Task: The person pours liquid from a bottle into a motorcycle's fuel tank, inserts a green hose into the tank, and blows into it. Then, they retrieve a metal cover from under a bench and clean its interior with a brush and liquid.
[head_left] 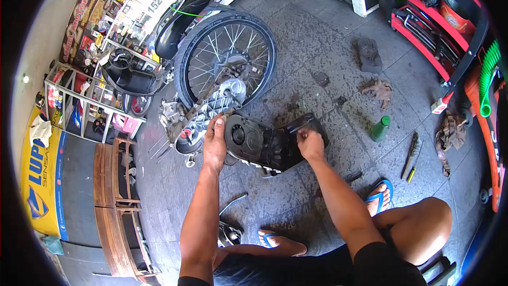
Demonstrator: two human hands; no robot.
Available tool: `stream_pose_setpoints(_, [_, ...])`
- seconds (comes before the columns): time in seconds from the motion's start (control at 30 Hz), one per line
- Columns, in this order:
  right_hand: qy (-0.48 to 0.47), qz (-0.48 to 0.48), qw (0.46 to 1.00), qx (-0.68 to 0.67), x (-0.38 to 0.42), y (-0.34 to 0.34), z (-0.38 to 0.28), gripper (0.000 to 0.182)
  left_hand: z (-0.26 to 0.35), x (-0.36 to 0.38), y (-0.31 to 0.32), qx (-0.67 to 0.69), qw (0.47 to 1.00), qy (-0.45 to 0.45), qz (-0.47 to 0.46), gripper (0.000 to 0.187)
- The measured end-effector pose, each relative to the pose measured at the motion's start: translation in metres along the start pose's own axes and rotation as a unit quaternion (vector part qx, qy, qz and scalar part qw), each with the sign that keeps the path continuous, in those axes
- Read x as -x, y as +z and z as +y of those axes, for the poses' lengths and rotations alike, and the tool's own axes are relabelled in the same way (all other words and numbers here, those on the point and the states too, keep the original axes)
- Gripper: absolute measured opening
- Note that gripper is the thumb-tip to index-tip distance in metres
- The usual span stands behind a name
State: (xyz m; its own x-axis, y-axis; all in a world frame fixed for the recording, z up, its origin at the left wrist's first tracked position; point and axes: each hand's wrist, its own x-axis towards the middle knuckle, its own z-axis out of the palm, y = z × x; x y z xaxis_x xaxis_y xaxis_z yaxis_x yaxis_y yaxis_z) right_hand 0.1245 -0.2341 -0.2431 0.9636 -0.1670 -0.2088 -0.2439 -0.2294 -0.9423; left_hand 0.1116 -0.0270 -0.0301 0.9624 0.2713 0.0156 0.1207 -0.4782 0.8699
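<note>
A black plastic cover (254, 140), with a round vent at its left end, is held tilted above the tiled floor. My left hand (215, 140) grips its left edge, fingers pressed together. Closed fingers of my right hand (310, 144) are at the cover's right part, over its dark hollow; what they pinch is too small to name. Just behind the cover lies a metal engine casing (222, 98), joined to a spoked wheel (227, 55) with a black tyre.
A green bottle (380, 128), brown rags (377, 92) and a yellow-tipped tool (411, 175) lie on the floor at right. A red tool cart (423, 37) stands at the upper right. Wooden benches (108, 206) and a metal rack (84, 98) are at left.
</note>
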Motion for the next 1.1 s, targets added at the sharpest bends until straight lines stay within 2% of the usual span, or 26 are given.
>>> stream_pose_setpoints(0.03, [-0.027, -0.020, 0.980, 0.197, 0.001, -0.003, 0.008, 0.018, -0.002, 0.000, -0.001, -0.002, 1.000, 0.001, -0.001, 0.064])
stream_pose_setpoints(0.07, [-0.025, -0.075, 0.964, 0.253, 0.000, -0.005, 0.018, 0.020, -0.006, 0.001, -0.003, 0.011, 1.000, 0.014, -0.011, 0.062])
stream_pose_setpoints(0.1, [-0.023, -0.076, 0.965, 0.251, -0.001, -0.003, 0.027, 0.020, -0.011, 0.000, -0.005, 0.024, 0.999, 0.026, -0.021, 0.061])
stream_pose_setpoints(0.17, [-0.002, -0.113, 0.984, 0.138, 0.001, -0.012, 0.024, 0.018, -0.010, 0.001, -0.005, 0.030, 0.999, 0.026, -0.016, 0.058])
stream_pose_setpoints(0.2, [0.009, -0.083, 0.995, 0.059, 0.001, -0.015, 0.022, 0.015, -0.010, 0.002, -0.006, 0.045, 0.998, 0.020, -0.030, 0.058])
stream_pose_setpoints(0.23, [0.046, -0.137, 0.982, -0.123, -0.004, -0.026, 0.008, 0.016, -0.005, 0.005, -0.007, 0.060, 0.997, 0.015, -0.045, 0.057])
stream_pose_setpoints(0.27, [0.082, -0.184, 0.932, -0.300, -0.007, -0.038, -0.008, 0.017, -0.001, 0.005, -0.008, 0.040, 0.998, 0.021, -0.041, 0.055])
stream_pose_setpoints(0.3, [0.086, -0.216, 0.891, -0.390, -0.005, -0.045, -0.024, 0.017, 0.001, 0.004, -0.008, 0.041, 0.998, 0.022, -0.044, 0.055])
stream_pose_setpoints(0.4, [0.033, -0.331, 0.771, -0.543, 0.014, -0.044, -0.070, 0.024, 0.004, 0.002, -0.005, 0.080, 0.995, 0.012, -0.053, 0.054])
stream_pose_setpoints(0.5, [0.005, -0.364, 0.740, -0.566, 0.039, -0.019, -0.090, 0.025, 0.000, -0.004, -0.004, 0.051, 0.997, 0.030, -0.046, 0.053])
stream_pose_setpoints(0.57, [0.016, -0.360, 0.744, -0.563, 0.041, -0.009, -0.072, 0.025, 0.003, -0.003, -0.005, 0.039, 0.997, 0.031, -0.057, 0.053])
stream_pose_setpoints(0.63, [0.060, -0.328, 0.820, -0.465, 0.033, -0.004, -0.036, 0.022, 0.005, -0.002, -0.004, 0.057, 0.997, 0.026, -0.054, 0.053])
stream_pose_setpoints(0.67, [0.038, -0.314, 0.854, -0.412, 0.025, 0.005, -0.010, 0.018, 0.006, -0.002, -0.004, 0.056, 0.997, 0.028, -0.055, 0.053])
stream_pose_setpoints(0.77, [0.021, -0.286, 0.838, -0.463, 0.031, -0.008, -0.021, 0.017, 0.001, -0.002, -0.005, 0.079, 0.996, 0.009, -0.041, 0.053])
stream_pose_setpoints(0.83, [0.027, -0.319, 0.838, -0.442, 0.032, -0.010, -0.033, 0.016, -0.006, -0.009, -0.007, 0.044, 0.998, 0.026, -0.029, 0.053])
stream_pose_setpoints(0.9, [-0.100, -0.233, 0.920, -0.297, 0.029, -0.005, -0.038, 0.013, -0.004, -0.007, -0.004, 0.067, 0.997, 0.014, -0.023, 0.054])
stream_pose_setpoints(0.93, [-0.112, -0.131, 0.956, -0.237, 0.033, -0.006, -0.046, 0.010, -0.002, -0.006, -0.002, 0.062, 0.998, 0.013, -0.026, 0.055])
stream_pose_setpoints(1.03, [-0.104, -0.133, 0.959, -0.230, 0.043, -0.010, -0.061, 0.011, 0.000, -0.004, 0.001, 0.041, 0.999, 0.010, -0.016, 0.057])
stream_pose_setpoints(1.07, [-0.099, -0.196, 0.939, -0.266, 0.041, -0.011, -0.061, 0.011, 0.001, -0.003, 0.002, 0.046, 0.999, 0.013, -0.019, 0.057])
stream_pose_setpoints(1.1, [-0.100, -0.200, 0.939, -0.262, 0.037, -0.012, -0.061, 0.011, 0.002, -0.002, 0.003, 0.051, 0.998, 0.016, -0.022, 0.058])
